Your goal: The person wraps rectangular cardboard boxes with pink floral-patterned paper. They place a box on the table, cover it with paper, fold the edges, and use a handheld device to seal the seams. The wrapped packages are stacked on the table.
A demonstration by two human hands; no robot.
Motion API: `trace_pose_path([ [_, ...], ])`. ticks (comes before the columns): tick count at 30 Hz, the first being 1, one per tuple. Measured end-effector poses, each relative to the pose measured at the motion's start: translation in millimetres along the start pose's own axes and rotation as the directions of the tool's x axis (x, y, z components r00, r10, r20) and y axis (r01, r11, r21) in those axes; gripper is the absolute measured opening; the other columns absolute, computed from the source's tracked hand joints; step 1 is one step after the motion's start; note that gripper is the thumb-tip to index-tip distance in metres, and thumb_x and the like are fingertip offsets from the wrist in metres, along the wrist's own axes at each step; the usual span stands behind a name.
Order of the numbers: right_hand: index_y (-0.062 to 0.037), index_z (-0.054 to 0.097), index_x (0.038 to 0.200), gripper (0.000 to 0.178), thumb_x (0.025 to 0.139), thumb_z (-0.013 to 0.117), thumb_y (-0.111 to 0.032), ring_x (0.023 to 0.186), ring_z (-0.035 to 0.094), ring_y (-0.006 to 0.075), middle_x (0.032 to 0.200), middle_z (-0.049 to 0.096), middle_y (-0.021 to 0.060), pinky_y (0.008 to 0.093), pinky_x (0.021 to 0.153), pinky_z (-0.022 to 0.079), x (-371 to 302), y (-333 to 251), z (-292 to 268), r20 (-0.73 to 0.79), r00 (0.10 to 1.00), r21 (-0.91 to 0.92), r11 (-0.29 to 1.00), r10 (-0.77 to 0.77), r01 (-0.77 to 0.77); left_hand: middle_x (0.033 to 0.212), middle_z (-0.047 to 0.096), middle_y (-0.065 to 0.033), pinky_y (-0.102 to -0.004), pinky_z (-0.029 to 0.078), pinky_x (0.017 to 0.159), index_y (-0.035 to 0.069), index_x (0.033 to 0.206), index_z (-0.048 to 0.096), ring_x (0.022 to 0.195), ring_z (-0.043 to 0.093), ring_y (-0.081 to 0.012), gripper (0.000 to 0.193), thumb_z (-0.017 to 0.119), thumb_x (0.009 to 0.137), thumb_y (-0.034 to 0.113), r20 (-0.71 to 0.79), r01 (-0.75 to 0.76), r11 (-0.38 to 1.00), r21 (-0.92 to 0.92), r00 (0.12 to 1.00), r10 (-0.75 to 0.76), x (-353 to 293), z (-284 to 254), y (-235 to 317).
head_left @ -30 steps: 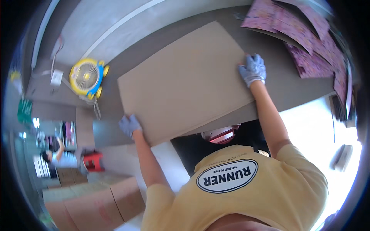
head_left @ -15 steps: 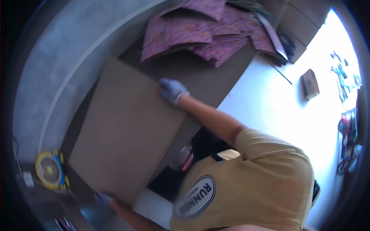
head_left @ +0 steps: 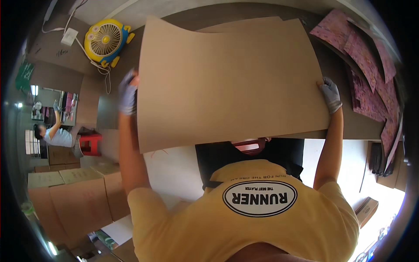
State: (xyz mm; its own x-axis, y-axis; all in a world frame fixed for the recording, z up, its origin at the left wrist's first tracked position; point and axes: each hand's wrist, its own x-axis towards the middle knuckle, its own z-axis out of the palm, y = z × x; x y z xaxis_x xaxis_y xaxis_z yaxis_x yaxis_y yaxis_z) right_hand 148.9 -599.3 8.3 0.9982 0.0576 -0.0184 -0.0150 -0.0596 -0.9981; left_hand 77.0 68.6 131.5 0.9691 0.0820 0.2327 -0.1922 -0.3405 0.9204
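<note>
A large plain brown cardboard sheet (head_left: 231, 83) spans the space in front of me, its upper edge bowed. My left hand (head_left: 128, 94), in a thin grey glove, is closed on the sheet's left edge and looks slightly blurred. On the opposite edge, my gloved right hand (head_left: 331, 94) grips with its fingers at the cardboard. Part of another brown sheet (head_left: 248, 25) shows behind the bowed edge. The dark tabletop (head_left: 209, 11) lies beneath, mostly covered by the cardboard.
Pink patterned sheets (head_left: 355, 48) are piled at the right. A yellow and blue fan (head_left: 105, 40) with a cable stands at the far left. Cardboard boxes (head_left: 83, 196) are stacked at the lower left. Beyond them, a person (head_left: 59, 136) sits near a red stool (head_left: 90, 144).
My view has turned, so the sheet that lay slanting now spreads squarely before me. Its edge has bowed upward, and both hands are now at its opposite side edges.
</note>
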Motion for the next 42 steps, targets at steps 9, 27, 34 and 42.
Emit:
trace_pose_path([
  [9,-0.0022,0.061,0.105,0.020,0.090,0.061,-0.016,0.079,0.052,0.0049,0.090,0.061,-0.0020,0.0196,0.070,0.044,-11.0,-18.6,8.4,0.044,0.999,-0.107,0.994,-0.015,0.019,0.148,0.029,-0.0162,-0.0508,0.025,0.108,0.015,0.142,0.034,0.135,0.028,-0.0363,0.069,0.039,0.089,0.058,0.030,0.074,0.527,0.847,0.982,-0.186,44.8,231.8,38.1],
  [27,0.0012,0.062,0.109,0.025,0.089,0.063,-0.014,0.078,0.054,0.0064,0.091,0.064,0.0006,0.0206,0.072,0.045,-13.5,-13.7,14.4,0.000,0.998,-0.193,0.979,-0.069,0.068,0.150,0.024,-0.0179,-0.0580,0.024,0.106,0.010,0.145,0.028,0.137,0.024,-0.0405,0.089,0.047,0.079,0.066,0.106,0.171,0.615,0.770,0.916,-0.387,27.8,245.3,90.6],
  [34,0.0019,0.058,0.113,0.032,0.087,0.063,-0.017,0.084,0.059,0.0157,0.097,0.064,0.0072,0.0264,0.075,0.047,-4.8,-18.7,14.0,-0.055,0.998,-0.620,0.783,0.028,-0.056,0.131,0.046,-0.0171,-0.0316,0.038,0.099,0.001,0.139,0.036,0.121,0.044,-0.0237,0.061,0.054,0.087,0.026,0.037,0.230,0.972,-0.051,0.973,-0.229,-34.7,67.8,4.0],
  [42,-0.0092,0.055,0.116,0.043,0.079,0.061,-0.030,0.109,0.052,0.0340,0.114,0.056,0.0152,0.0422,0.094,0.042,-33.1,-88.2,232.7,0.670,0.740,-0.736,0.083,-0.061,0.672,0.108,0.063,-0.0082,-0.0254,0.047,0.082,-0.003,0.129,0.048,0.092,0.060,-0.0149,0.050,0.062,0.083,0.009,0.000,0.470,0.855,-0.220,0.876,-0.482,-80.2,2.6,-78.8],
])
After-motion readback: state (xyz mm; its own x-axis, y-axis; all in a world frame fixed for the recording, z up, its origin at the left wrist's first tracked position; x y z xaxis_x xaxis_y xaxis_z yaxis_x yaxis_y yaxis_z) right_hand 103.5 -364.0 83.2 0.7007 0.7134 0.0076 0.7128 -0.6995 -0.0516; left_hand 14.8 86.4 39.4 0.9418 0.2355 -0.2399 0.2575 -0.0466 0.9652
